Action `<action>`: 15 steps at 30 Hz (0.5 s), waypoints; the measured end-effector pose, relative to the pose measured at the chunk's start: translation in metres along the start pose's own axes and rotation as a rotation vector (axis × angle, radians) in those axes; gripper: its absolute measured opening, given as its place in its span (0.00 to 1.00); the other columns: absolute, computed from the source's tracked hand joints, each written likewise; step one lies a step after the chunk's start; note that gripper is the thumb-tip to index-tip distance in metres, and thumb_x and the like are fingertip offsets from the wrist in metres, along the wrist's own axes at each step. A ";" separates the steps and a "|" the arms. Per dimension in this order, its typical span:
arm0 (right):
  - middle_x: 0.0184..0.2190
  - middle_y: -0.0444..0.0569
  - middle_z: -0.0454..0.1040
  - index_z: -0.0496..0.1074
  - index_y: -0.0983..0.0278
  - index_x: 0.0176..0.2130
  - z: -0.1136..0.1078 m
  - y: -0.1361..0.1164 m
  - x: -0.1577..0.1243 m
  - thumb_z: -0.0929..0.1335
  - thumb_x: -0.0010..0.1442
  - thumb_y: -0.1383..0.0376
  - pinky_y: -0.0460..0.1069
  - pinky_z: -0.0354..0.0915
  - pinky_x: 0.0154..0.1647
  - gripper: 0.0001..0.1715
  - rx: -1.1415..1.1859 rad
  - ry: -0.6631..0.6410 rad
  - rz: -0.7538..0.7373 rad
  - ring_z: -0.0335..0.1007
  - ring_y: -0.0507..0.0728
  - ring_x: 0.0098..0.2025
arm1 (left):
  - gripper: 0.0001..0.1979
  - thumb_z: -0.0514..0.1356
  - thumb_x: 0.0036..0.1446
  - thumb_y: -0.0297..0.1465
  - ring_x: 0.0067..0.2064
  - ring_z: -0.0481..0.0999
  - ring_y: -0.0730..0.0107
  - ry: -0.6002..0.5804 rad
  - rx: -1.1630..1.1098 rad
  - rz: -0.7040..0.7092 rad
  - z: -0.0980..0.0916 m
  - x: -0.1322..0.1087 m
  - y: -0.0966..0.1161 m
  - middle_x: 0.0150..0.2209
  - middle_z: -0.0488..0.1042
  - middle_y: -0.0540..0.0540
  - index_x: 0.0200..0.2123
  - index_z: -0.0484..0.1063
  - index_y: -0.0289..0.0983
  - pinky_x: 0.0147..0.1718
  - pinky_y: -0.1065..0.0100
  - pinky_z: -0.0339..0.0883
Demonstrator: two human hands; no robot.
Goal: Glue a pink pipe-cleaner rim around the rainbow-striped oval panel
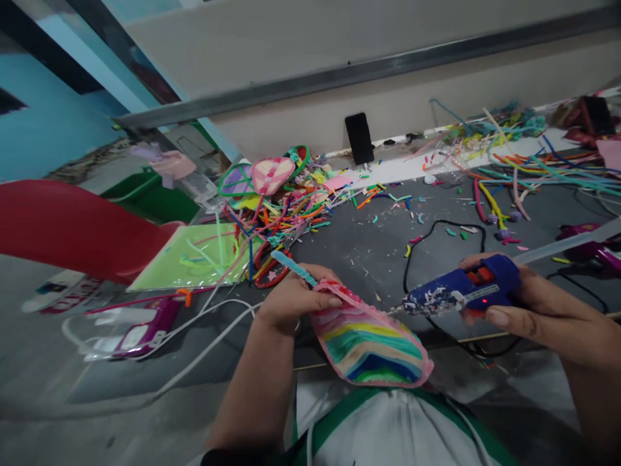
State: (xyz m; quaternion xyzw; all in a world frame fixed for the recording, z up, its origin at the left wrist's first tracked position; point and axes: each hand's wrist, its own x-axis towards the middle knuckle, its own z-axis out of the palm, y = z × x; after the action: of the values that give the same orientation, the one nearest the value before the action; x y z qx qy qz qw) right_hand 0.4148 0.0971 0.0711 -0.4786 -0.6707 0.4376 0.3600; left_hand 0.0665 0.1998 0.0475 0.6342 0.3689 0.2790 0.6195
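Near the table's front edge, my left hand (295, 298) pinches the upper left end of a rainbow-striped craft piece (373, 343) with a pink border. A light blue fuzzy stem (294, 267) sticks out above that hand. My right hand (528, 310) is wrapped round a blue glue gun (460, 288), with a red light showing and a long translucent glue stick at its back. The gun's nozzle points left, close to the piece's upper pink edge; whether they touch is unclear.
Colourful stems and scraps (286, 213) lie heaped on the grey table (339, 252), with scissors (272, 268) beside them. A black phone (359, 138) leans at the back. A black cord loops mid-table. Red chair (82, 226) and green bin (150, 197) stand left.
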 end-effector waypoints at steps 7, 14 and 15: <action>0.40 0.43 0.77 0.65 0.45 0.56 0.002 0.003 -0.002 0.68 0.58 0.56 0.52 0.75 0.36 0.26 -0.071 0.002 -0.005 0.75 0.60 0.34 | 0.14 0.73 0.35 0.34 0.28 0.74 0.66 -0.001 0.043 -0.004 0.005 0.002 0.003 0.25 0.77 0.44 0.24 0.78 0.31 0.26 0.70 0.66; 0.42 0.43 0.74 0.64 0.43 0.56 0.003 0.004 -0.001 0.68 0.57 0.56 0.57 0.72 0.48 0.27 -0.206 0.044 -0.039 0.75 0.60 0.35 | 0.13 0.73 0.34 0.34 0.27 0.74 0.65 0.011 0.036 -0.011 0.007 0.003 0.005 0.24 0.77 0.44 0.22 0.77 0.32 0.25 0.70 0.66; 0.42 0.43 0.74 0.64 0.43 0.56 0.004 0.004 -0.001 0.68 0.58 0.56 0.57 0.71 0.48 0.27 -0.209 0.032 -0.039 0.75 0.60 0.36 | 0.13 0.73 0.34 0.34 0.27 0.74 0.65 0.005 0.026 -0.016 0.008 0.003 0.006 0.24 0.77 0.44 0.22 0.77 0.32 0.25 0.70 0.66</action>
State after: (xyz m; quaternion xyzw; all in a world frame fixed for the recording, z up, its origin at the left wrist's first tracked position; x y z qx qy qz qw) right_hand 0.4131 0.0961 0.0660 -0.5076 -0.7159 0.3504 0.3272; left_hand 0.0749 0.1977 0.0525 0.6386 0.3793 0.2709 0.6123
